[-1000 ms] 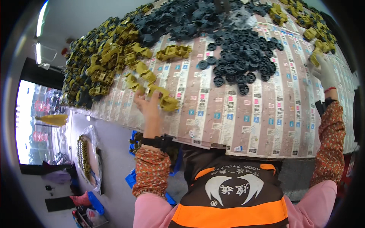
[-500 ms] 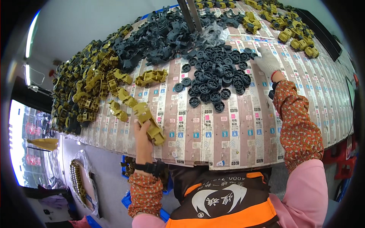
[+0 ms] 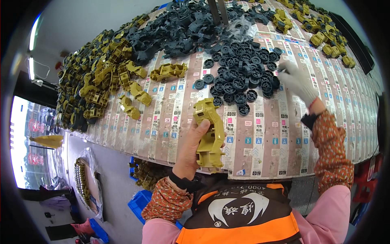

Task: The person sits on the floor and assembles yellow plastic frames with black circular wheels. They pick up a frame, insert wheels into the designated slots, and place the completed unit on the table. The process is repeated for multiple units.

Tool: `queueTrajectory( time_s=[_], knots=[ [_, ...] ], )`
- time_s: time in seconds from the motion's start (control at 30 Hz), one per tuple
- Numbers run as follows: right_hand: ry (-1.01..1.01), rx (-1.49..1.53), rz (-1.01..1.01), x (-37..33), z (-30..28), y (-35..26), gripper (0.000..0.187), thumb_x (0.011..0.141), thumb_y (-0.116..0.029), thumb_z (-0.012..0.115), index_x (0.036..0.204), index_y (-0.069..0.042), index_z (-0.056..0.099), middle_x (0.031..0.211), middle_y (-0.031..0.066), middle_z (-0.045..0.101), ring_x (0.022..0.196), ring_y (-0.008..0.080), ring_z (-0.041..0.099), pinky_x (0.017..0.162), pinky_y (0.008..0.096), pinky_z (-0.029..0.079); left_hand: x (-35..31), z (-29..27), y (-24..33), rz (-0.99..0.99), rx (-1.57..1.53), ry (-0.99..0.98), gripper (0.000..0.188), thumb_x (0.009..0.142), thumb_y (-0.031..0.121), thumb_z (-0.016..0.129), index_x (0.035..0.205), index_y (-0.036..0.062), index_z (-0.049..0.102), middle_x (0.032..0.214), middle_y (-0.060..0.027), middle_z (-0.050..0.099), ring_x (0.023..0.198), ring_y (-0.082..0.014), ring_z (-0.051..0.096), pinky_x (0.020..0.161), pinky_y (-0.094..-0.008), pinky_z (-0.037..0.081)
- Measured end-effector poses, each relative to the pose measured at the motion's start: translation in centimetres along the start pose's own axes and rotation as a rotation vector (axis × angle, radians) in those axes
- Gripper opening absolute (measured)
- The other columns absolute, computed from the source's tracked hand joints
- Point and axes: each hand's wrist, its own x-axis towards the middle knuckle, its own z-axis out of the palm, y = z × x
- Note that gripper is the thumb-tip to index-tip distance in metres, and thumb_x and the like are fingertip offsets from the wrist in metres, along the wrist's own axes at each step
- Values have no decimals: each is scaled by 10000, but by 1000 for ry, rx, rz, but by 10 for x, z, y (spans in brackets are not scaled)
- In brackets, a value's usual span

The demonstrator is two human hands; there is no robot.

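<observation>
My bare left hand point(image 3: 191, 148) is closed round an olive-yellow plastic toy car body point(image 3: 210, 134), held upright over the near part of the table. My right hand point(image 3: 298, 83), in a white glove, is beside the right edge of a heap of black toy wheels point(image 3: 239, 73). Its fingers are bent together, somewhat blurred, with a small dark piece at the tips that looks like a wheel. Left of the heap lie more car bodies, one point(image 3: 168, 71) on its own and another point(image 3: 130, 107) nearer to me.
A large pile of yellow bodies point(image 3: 95, 81) covers the table's left side. Dark plastic parts point(image 3: 174, 32) are heaped at the back, by a metal post point(image 3: 218, 14) and a clear bag point(image 3: 240, 29). Bodies with wheels point(image 3: 319, 38) stand far right. Below the table is a blue crate point(image 3: 142, 203).
My left hand has lifted the car body and brought it right, turning it upright in front of me. My right hand has drawn back from the wheels, a small dark piece at its fingertips.
</observation>
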Motion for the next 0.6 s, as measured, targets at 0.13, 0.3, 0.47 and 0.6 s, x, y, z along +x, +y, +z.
queueTrajectory(
  time_s=[0.13,0.3,0.47,0.6],
  knots=[
    [-475,702,24,-93,-2,-75,390,996,-220,590,1323,-9,618,984,15,609,857,100,610,786,285,535,5,9,-20,20,-3,-124,580,1015,389,705,1466,134,446,1198,-66,653,997,-206,715,780,-351,648],
    [-538,929,11,-133,23,-96,429,1020,-184,544,1403,10,556,1085,53,636,921,130,623,833,304,543,4,27,-39,52,119,-170,578,1046,376,653,1494,139,376,1246,-108,628,981,-224,724,759,-424,676],
    [-500,1004,28,-144,30,-103,406,1039,-187,562,1398,1,585,1113,66,669,909,114,638,826,299,549,0,23,-46,99,134,-194,677,1045,245,677,1558,126,252,1343,-86,579,1129,-188,653,939,-343,579],
    [-342,805,-40,-157,46,-102,388,1018,-137,572,1367,31,599,1004,123,708,838,178,687,778,335,567,7,15,-64,271,388,-168,686,1049,230,671,1557,71,239,1378,-97,548,1241,-191,577,1050,-352,486]
  ],
)
